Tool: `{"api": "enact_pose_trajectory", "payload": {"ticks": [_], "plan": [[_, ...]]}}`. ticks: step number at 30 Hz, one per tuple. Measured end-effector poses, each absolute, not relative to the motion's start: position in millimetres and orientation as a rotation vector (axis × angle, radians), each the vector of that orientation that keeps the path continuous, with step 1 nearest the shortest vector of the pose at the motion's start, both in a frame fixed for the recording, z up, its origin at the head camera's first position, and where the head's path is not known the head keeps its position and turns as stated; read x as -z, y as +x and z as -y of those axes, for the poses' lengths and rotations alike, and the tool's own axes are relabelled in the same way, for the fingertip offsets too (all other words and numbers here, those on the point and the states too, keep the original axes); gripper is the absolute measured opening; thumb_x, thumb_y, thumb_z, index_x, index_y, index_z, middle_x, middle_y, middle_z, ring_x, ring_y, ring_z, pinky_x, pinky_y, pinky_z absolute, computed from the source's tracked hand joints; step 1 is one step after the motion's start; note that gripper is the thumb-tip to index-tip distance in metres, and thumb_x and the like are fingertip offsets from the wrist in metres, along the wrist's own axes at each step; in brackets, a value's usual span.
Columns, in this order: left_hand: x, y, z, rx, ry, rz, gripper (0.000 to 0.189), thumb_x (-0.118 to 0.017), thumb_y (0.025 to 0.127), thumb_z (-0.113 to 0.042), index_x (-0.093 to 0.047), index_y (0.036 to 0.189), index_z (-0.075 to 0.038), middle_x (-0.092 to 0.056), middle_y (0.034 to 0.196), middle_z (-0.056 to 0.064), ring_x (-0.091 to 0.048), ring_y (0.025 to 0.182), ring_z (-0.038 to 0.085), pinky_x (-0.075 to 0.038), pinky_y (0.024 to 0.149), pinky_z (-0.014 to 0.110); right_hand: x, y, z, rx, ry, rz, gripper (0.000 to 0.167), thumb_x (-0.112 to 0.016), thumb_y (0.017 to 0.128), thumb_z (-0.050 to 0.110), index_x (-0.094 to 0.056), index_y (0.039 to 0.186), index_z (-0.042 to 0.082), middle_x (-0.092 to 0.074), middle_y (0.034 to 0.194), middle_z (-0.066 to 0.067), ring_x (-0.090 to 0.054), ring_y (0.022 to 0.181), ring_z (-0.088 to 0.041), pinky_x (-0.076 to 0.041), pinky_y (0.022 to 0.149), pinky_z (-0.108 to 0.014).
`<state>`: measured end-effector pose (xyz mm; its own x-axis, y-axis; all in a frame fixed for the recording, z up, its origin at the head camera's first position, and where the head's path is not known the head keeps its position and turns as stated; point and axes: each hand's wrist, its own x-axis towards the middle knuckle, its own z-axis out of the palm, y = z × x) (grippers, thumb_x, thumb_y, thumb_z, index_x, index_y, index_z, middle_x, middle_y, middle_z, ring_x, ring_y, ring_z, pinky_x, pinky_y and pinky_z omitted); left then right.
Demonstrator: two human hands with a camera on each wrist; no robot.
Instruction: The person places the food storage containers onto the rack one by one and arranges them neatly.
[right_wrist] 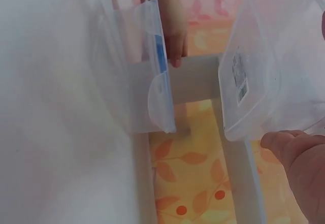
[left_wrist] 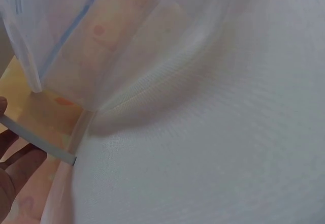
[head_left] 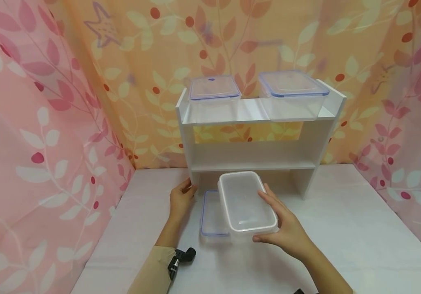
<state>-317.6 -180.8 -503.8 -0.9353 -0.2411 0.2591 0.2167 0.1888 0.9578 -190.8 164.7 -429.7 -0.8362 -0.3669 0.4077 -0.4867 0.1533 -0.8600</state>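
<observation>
My right hand (head_left: pixel 289 234) holds a clear plastic food container (head_left: pixel 247 200) with a white rim, thumb at the near side and fingers along its right side. The container is tilted and overlaps a blue-rimmed lidded container (head_left: pixel 212 216) on the table. A printed label shows on the held container (right_wrist: pixel 244 76) in the right wrist view. My left hand (head_left: pixel 182 202) pinches the front edge of the white shelf's left side panel (head_left: pixel 187 155) near the bottom. In the left wrist view, thumb and fingers lie on either side of that panel (left_wrist: pixel 45 147).
Two clear containers with blue-rimmed lids, one on the left (head_left: pixel 214 92) and a larger one on the right (head_left: pixel 295 87), stand on the top of the white shelf (head_left: pixel 251 155). Patterned curtains (head_left: pixel 151 61) surround the white-covered table (head_left: pixel 361 228) at the back and sides.
</observation>
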Motion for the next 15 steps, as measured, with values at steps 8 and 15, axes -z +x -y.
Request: {"api": "enact_pose_trajectory", "payload": {"ticks": [8, 15], "plan": [[500.0, -318.4, 182.3, 1.775, 0.004, 2.132, 0.044, -0.075, 0.096, -0.018, -0.066, 0.136, -0.005, -0.069, 0.133, 0.014, -0.071, 0.114, 0.030, -0.062, 0.084, 0.032, 408.3, -201.7, -158.5, -1.890, 0.866, 2.255, 0.109, -0.093, 0.068, -0.002, -0.038, 0.159, 0.021, -0.013, 0.173, -0.008, -0.032, 0.147, -0.002, -0.051, 0.097, -0.018], [505.5, -318.6, 183.6, 1.789, 0.013, 2.151, 0.047, -0.075, 0.096, -0.021, -0.063, 0.138, -0.004, -0.067, 0.136, 0.014, -0.069, 0.116, 0.029, -0.061, 0.085, 0.027, 387.2, -213.7, -158.8, -1.799, 0.880, 2.257, 0.110, -0.094, 0.066, -0.002, -0.039, 0.159, 0.020, -0.016, 0.172, -0.005, -0.040, 0.145, -0.024, -0.053, 0.094, -0.018]]}}
